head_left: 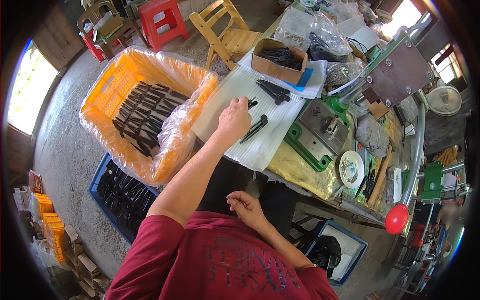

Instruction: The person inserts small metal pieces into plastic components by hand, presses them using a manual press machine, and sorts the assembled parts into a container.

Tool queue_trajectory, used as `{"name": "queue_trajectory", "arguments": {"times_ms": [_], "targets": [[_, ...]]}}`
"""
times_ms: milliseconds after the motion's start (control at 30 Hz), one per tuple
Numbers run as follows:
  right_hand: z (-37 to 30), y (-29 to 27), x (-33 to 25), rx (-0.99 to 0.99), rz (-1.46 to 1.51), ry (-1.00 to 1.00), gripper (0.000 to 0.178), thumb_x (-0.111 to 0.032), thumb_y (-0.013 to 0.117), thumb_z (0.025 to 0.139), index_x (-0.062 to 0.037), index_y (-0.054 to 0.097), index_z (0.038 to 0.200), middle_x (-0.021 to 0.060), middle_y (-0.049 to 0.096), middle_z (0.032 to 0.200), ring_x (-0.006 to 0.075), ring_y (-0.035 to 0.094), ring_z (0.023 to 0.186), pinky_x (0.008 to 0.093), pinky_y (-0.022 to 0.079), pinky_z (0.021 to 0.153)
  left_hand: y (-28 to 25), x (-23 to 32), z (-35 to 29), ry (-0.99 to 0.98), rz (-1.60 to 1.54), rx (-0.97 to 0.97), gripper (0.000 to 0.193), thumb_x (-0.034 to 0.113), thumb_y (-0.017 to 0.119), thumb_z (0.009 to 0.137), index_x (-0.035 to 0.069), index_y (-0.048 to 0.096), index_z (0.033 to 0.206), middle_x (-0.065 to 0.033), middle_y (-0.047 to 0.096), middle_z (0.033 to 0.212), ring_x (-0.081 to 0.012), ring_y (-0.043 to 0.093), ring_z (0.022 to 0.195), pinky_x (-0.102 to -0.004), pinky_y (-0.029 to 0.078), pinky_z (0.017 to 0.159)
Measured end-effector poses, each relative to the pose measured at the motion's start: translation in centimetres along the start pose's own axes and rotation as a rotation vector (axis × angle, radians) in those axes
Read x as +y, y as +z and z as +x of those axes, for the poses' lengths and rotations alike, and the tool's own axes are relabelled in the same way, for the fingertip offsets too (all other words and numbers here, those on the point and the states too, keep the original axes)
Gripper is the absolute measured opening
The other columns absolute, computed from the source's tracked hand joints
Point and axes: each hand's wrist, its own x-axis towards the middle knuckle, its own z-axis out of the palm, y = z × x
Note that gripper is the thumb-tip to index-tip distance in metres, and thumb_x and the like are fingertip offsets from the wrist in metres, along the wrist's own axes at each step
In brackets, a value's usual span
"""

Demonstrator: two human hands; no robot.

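Note:
My left hand (235, 120) reaches over a white foam sheet (215, 112) on the workbench. Its fingers are closed on a slim black piece (253, 104), mostly hidden by the hand. Just to the right lie a pair of long black pieces with a knobbed end (255, 128). Farther back on the sheet rests a small bunch of similar black pieces (273, 91). In front of my body hangs my right hand (248, 210), its fingers curled in toward the thumb, and nothing shows in them.
Left of the bench stands an orange crate (100, 100) lined with clear plastic, holding rows of black pieces. A blue crate (95, 182) of black pieces sits below it. A cardboard box (275, 70), a green-based press (315, 130) with a red-knobbed lever (396, 219), and a white bowl (351, 169) occupy the bench.

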Motion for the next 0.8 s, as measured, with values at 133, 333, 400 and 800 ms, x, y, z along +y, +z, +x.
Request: {"name": "queue_trajectory", "arguments": {"times_ms": [133,333,400,800], "targets": [[0.0,0.1,-0.3,0.004,-0.011,0.022,0.013,-0.013,0.050,0.083,-0.0052,0.053,0.093,-0.0004,0.055,0.078,0.0041,0.050,0.065,0.0163,0.038,0.051,0.4,0.7,-0.5,0.096,-0.015,-0.173,0.028,0.015,0.051,0.071,0.000,0.048,0.095,-0.0199,0.053,0.092,-0.0336,0.050,0.091,-0.0406,0.040,0.078],[0.0,0.1,0.1,0.011,-0.003,-0.008,0.014,-0.013,0.050,0.083,-0.0050,0.053,0.094,-0.0004,0.055,0.078,0.0040,0.050,0.065,0.0165,0.038,0.051,1.0,0.8,-0.3,0.083,0.104,-0.332,0.037,0.026,0.062,0.066,0.000,0.050,0.088,-0.0182,0.056,0.087,-0.0334,0.053,0.087,-0.0408,0.042,0.074],[0.0,0.1,0.2,0.015,0.004,-0.013,0.014,-0.012,0.050,0.083,-0.0049,0.053,0.094,-0.0004,0.055,0.079,0.0041,0.050,0.065,0.0165,0.038,0.052,1.2,0.6,-0.1,0.094,0.120,-0.348,0.037,0.027,0.062,0.065,0.000,0.051,0.087,-0.0182,0.056,0.087,-0.0334,0.053,0.086,-0.0410,0.042,0.074],[0.1,0.0,0.6,0.006,0.034,0.004,0.013,-0.011,0.051,0.083,-0.0039,0.053,0.093,0.0000,0.055,0.079,0.0050,0.050,0.065,0.0172,0.040,0.056,0.4,0.4,-0.2,0.088,0.014,-0.298,0.029,0.015,0.052,0.062,0.001,0.054,0.088,-0.0195,0.057,0.080,-0.0347,0.054,0.081,-0.0408,0.042,0.072]]}}
